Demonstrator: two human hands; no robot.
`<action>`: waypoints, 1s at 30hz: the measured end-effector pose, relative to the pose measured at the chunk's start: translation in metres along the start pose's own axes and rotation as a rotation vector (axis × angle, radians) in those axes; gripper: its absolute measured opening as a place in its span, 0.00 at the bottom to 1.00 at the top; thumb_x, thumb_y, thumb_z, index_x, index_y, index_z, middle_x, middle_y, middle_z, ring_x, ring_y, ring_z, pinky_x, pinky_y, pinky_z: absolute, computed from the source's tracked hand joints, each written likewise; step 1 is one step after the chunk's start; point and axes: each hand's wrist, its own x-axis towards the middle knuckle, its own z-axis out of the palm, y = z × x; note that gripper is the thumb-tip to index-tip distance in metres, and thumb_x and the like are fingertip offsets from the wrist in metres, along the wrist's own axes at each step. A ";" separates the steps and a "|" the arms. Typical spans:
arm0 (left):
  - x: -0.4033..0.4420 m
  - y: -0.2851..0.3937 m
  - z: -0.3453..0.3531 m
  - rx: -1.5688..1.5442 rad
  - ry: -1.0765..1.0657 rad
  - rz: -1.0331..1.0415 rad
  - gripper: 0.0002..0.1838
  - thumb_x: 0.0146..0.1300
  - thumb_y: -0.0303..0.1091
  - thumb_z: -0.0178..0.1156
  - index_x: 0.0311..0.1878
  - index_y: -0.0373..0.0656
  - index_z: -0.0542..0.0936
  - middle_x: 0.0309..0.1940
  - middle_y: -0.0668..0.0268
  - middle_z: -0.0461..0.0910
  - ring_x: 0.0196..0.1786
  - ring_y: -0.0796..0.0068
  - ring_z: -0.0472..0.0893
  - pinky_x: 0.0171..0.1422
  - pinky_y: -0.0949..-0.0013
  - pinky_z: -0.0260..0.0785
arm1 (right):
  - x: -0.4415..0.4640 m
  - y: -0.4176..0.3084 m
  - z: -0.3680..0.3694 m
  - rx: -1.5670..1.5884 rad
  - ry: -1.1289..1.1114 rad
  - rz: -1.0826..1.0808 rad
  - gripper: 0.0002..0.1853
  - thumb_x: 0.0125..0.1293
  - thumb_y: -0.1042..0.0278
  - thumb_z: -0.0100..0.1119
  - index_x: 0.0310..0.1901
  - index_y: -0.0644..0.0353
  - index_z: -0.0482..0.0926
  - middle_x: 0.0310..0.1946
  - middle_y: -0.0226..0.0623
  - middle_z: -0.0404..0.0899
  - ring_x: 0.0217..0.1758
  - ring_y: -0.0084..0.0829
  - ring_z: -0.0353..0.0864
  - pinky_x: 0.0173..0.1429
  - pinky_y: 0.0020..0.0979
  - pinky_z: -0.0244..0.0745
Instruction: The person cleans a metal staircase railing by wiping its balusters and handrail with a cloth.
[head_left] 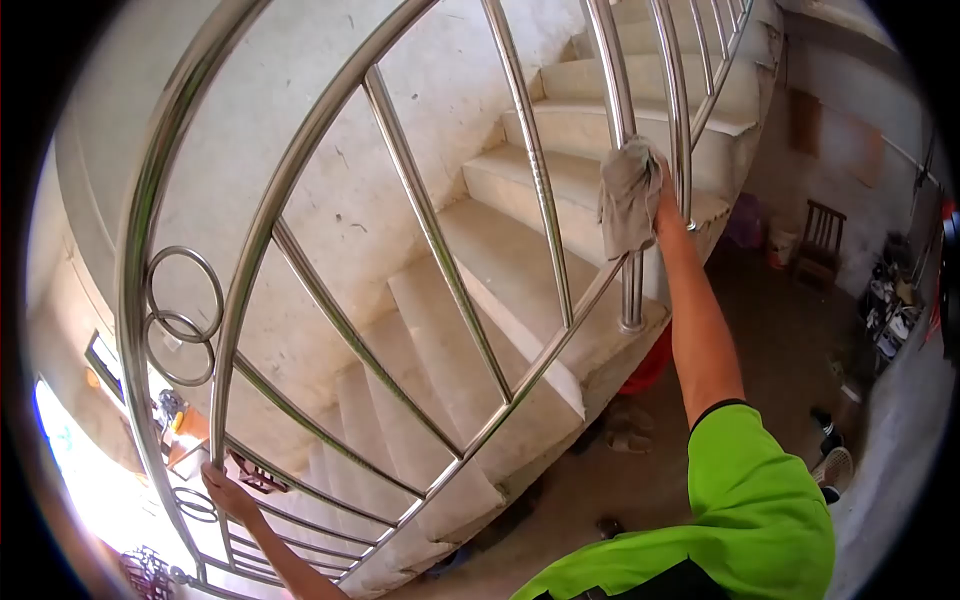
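My right hand (667,200) presses a grey-beige cloth (630,200) around an upright post of the stainless steel stair railing (430,225). The cloth covers part of the post and hides most of my fingers. Lower down at the left, my left hand (230,494) is closed on a curved bar of the same railing. Thinner balusters run between the curved top bar and the sloping bottom rail. Linked metal rings (184,315) decorate the railing's left end.
Concrete steps (510,245) climb behind the railing beside a stained wall (330,140). Below at the right, a wooden chair (820,240), a bucket (783,245) and a pile of shoes (895,305) stand on the dark floor. A red object (650,365) shows under the stairs.
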 end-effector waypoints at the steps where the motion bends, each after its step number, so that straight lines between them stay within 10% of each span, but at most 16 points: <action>1: -0.001 0.002 0.000 -0.002 0.003 0.001 0.26 0.75 0.48 0.43 0.55 0.31 0.74 0.43 0.54 0.78 0.45 0.61 0.77 0.53 0.63 0.69 | -0.005 0.004 -0.001 0.001 -0.002 -0.003 0.37 0.60 0.31 0.52 0.58 0.56 0.75 0.49 0.35 0.80 0.48 0.34 0.79 0.53 0.36 0.76; 20: -0.006 0.018 0.002 -0.045 0.040 0.090 0.22 0.76 0.44 0.43 0.40 0.31 0.73 0.30 0.59 0.72 0.34 0.65 0.70 0.43 0.63 0.64 | -0.055 0.070 -0.058 -0.305 -0.060 -0.354 0.18 0.70 0.48 0.49 0.48 0.52 0.78 0.34 0.27 0.79 0.34 0.25 0.79 0.42 0.29 0.76; 22: -0.006 0.019 0.003 -0.005 0.051 0.069 0.22 0.76 0.44 0.43 0.41 0.31 0.74 0.31 0.59 0.73 0.35 0.65 0.70 0.43 0.63 0.64 | -0.041 0.054 -0.044 0.093 0.094 -0.090 0.18 0.70 0.48 0.51 0.47 0.53 0.78 0.34 0.26 0.79 0.35 0.24 0.79 0.42 0.28 0.76; 30: 0.001 -0.035 0.010 0.082 0.133 0.196 0.20 0.76 0.43 0.42 0.42 0.32 0.73 0.32 0.61 0.71 0.36 0.68 0.69 0.46 0.66 0.64 | 0.028 -0.078 0.070 -0.050 -0.052 -0.178 0.16 0.71 0.50 0.49 0.45 0.53 0.77 0.37 0.27 0.77 0.44 0.23 0.77 0.52 0.28 0.73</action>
